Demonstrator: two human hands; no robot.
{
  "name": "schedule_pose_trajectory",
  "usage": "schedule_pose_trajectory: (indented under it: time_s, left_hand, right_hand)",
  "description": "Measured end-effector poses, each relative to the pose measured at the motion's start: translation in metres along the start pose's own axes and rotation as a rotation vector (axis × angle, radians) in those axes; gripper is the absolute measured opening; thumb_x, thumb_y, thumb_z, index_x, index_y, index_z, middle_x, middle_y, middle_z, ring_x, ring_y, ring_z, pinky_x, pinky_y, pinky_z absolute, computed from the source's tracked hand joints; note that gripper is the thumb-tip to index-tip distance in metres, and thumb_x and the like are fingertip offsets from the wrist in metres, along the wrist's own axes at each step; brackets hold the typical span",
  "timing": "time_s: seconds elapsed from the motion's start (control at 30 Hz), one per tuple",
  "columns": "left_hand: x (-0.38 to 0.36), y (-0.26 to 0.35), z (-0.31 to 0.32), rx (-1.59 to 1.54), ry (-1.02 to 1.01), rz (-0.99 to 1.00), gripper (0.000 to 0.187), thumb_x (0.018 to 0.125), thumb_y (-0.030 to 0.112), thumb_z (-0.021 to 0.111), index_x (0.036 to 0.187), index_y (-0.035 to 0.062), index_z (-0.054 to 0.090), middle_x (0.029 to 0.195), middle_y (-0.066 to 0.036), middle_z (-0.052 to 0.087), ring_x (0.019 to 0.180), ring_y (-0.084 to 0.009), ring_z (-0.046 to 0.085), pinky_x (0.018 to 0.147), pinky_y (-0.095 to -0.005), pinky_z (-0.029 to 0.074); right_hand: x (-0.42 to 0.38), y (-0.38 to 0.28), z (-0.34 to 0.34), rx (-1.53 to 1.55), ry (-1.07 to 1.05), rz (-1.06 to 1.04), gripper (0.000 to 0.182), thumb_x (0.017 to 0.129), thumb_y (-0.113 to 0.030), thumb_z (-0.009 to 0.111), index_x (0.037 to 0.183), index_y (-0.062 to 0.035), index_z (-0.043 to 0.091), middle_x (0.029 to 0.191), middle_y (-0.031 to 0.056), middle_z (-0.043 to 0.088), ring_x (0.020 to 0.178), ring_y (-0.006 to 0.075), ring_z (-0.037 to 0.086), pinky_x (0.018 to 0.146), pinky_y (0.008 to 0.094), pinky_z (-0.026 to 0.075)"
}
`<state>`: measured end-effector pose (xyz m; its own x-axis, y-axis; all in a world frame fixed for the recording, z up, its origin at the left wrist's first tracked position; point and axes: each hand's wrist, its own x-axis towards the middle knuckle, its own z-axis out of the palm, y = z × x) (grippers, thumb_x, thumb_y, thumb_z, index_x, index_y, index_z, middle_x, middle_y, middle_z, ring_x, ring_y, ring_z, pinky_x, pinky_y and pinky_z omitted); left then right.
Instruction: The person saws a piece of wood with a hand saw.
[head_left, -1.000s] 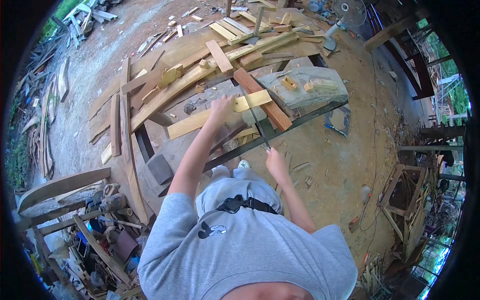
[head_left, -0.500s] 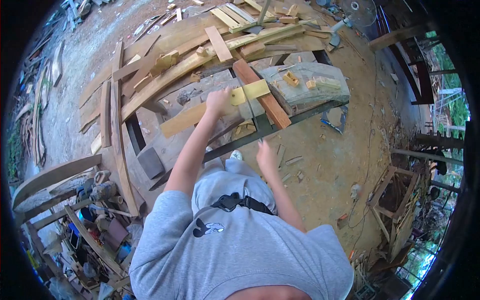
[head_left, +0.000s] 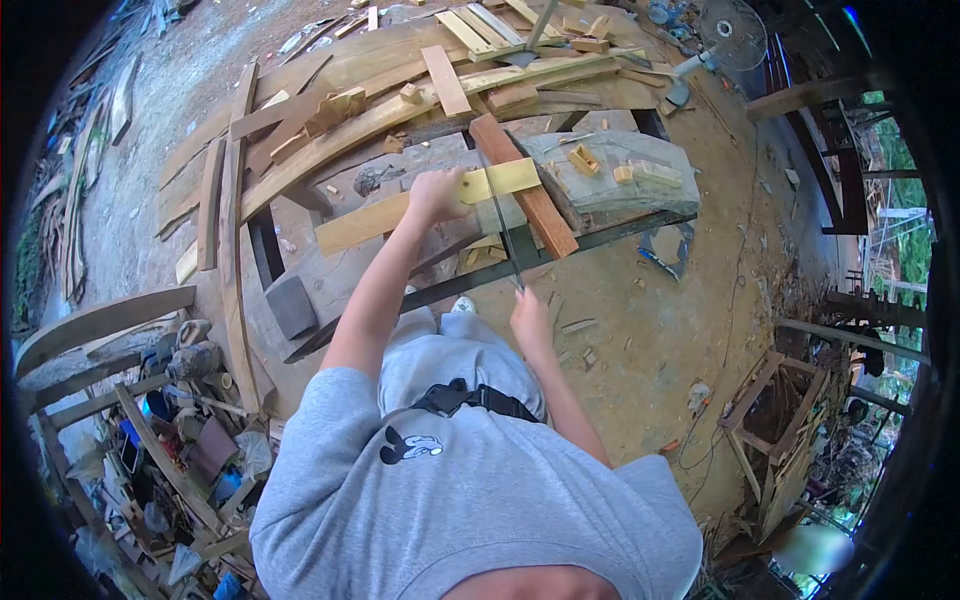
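Note:
A pale yellow board (head_left: 370,222) lies across the workbench, its right end resting on a reddish wooden block (head_left: 530,200). My left hand (head_left: 437,196) is closed on the board, pressing it near its middle. A thin saw (head_left: 505,228) lies across the board to the right of that hand, its blade running toward my body. My right hand (head_left: 531,318) is closed round the saw's near end, just in front of the bench edge. The grip itself is mostly hidden by the fingers.
Small yellow wood pieces (head_left: 584,160) sit on the bench's right part. Long planks and beams (head_left: 375,122) lie beyond the bench. A dark flat block (head_left: 290,305) is at its left end. A fan (head_left: 728,35) stands at the back right, and a wooden frame (head_left: 775,408) at the right.
The saw blade shows at a different slant, and my right hand is slightly lower in view. My left hand stays on the board. The whole view has shifted slightly.

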<state>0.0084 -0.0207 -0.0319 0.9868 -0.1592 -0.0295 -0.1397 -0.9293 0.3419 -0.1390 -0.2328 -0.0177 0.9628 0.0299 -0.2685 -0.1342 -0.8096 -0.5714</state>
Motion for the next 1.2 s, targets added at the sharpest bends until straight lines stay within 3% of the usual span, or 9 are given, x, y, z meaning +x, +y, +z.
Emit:
schedule_pose_trajectory:
  time_s: [0.13, 0.4, 0.53, 0.63, 0.73, 0.83, 0.97, 1.17, 1.2]
  left_hand:
    - [0.008, 0.000, -0.009, -0.056, -0.091, -0.008, 0.044, 0.052, 0.037, 0.063, 0.082, 0.0058, 0.056, 0.074, -0.015, 0.061, 0.069, -0.0313, 0.059, 0.062, -0.0397, 0.047]
    - [0.009, -0.007, -0.001, -0.125, -0.137, 0.006, 0.050, 0.050, 0.043, 0.062, 0.080, 0.0037, 0.060, 0.079, -0.019, 0.060, 0.077, -0.0328, 0.058, 0.067, -0.0406, 0.046]
    - [0.011, -0.001, -0.011, -0.105, -0.176, 0.043, 0.048, 0.050, 0.042, 0.061, 0.081, 0.0044, 0.060, 0.079, -0.018, 0.061, 0.076, -0.0328, 0.058, 0.067, -0.0403, 0.046]
    - [0.008, 0.000, -0.009, -0.106, -0.179, 0.020, 0.047, 0.050, 0.041, 0.061, 0.080, 0.0049, 0.060, 0.078, -0.018, 0.061, 0.075, -0.0323, 0.058, 0.067, -0.0401, 0.046]
    - [0.011, -0.005, -0.005, -0.110, -0.154, 0.011, 0.045, 0.050, 0.040, 0.061, 0.080, 0.0054, 0.060, 0.077, -0.018, 0.061, 0.074, -0.0314, 0.059, 0.066, -0.0400, 0.047]
    - [0.004, 0.000, -0.007, -0.092, -0.174, 0.008, 0.044, 0.050, 0.039, 0.062, 0.079, 0.0055, 0.061, 0.077, -0.017, 0.061, 0.074, -0.0307, 0.059, 0.066, -0.0399, 0.047]
    - [0.007, -0.005, -0.003, -0.121, -0.129, 0.066, 0.047, 0.049, 0.040, 0.061, 0.076, 0.0022, 0.058, 0.072, -0.019, 0.060, 0.070, -0.0340, 0.058, 0.062, -0.0416, 0.047]
    - [0.008, -0.005, -0.005, -0.097, -0.141, 0.024, 0.041, 0.051, 0.038, 0.061, 0.076, 0.0054, 0.061, 0.074, -0.016, 0.061, 0.072, -0.0309, 0.060, 0.064, -0.0394, 0.048]
    - [0.008, -0.004, -0.004, -0.080, -0.158, 0.012, 0.042, 0.052, 0.039, 0.061, 0.077, 0.0057, 0.061, 0.076, -0.016, 0.061, 0.073, -0.0305, 0.060, 0.064, -0.0389, 0.048]
  right_hand:
    - [0.081, -0.023, 0.027, 0.081, 0.100, -0.131, 0.021, 0.085, -0.017, 0.041, 0.087, 0.0011, 0.051, 0.072, 0.0257, 0.055, 0.074, 0.0425, 0.053, 0.058, 0.0488, 0.040]
    - [0.006, 0.004, 0.002, -0.069, -0.019, -0.026, 0.018, 0.084, -0.016, 0.043, 0.088, -0.0008, 0.051, 0.073, 0.0250, 0.057, 0.071, 0.0400, 0.056, 0.059, 0.0490, 0.042]
    - [0.088, -0.035, 0.019, 0.026, 0.057, -0.148, 0.018, 0.084, -0.014, 0.041, 0.087, 0.0000, 0.052, 0.072, 0.0254, 0.056, 0.073, 0.0417, 0.054, 0.060, 0.0489, 0.041]
    - [0.083, -0.042, 0.015, 0.013, 0.048, -0.117, 0.020, 0.085, -0.015, 0.040, 0.087, 0.0005, 0.052, 0.073, 0.0255, 0.056, 0.073, 0.0420, 0.054, 0.061, 0.0494, 0.042]
    - [0.007, -0.003, 0.008, 0.054, 0.040, -0.017, 0.018, 0.085, -0.013, 0.041, 0.085, 0.0010, 0.052, 0.074, 0.0264, 0.055, 0.074, 0.0425, 0.053, 0.060, 0.0473, 0.041]
    - [-0.002, 0.000, 0.002, 0.097, 0.062, -0.038, 0.017, 0.084, -0.012, 0.041, 0.085, 0.0008, 0.052, 0.074, 0.0264, 0.055, 0.075, 0.0423, 0.053, 0.060, 0.0463, 0.041]
    - [0.077, -0.043, 0.013, -0.049, 0.045, -0.090, 0.017, 0.084, -0.012, 0.042, 0.085, 0.0019, 0.050, 0.075, 0.0246, 0.056, 0.074, 0.0419, 0.054, 0.060, 0.0481, 0.043]
    - [0.008, 0.006, 0.010, 0.080, 0.129, -0.205, 0.017, 0.084, -0.011, 0.041, 0.085, 0.0024, 0.051, 0.077, 0.0271, 0.054, 0.077, 0.0416, 0.053, 0.061, 0.0461, 0.042]
    - [0.001, 0.000, 0.002, 0.063, 0.080, -0.133, 0.017, 0.084, -0.011, 0.041, 0.085, 0.0025, 0.051, 0.077, 0.0271, 0.054, 0.077, 0.0417, 0.053, 0.061, 0.0463, 0.042]
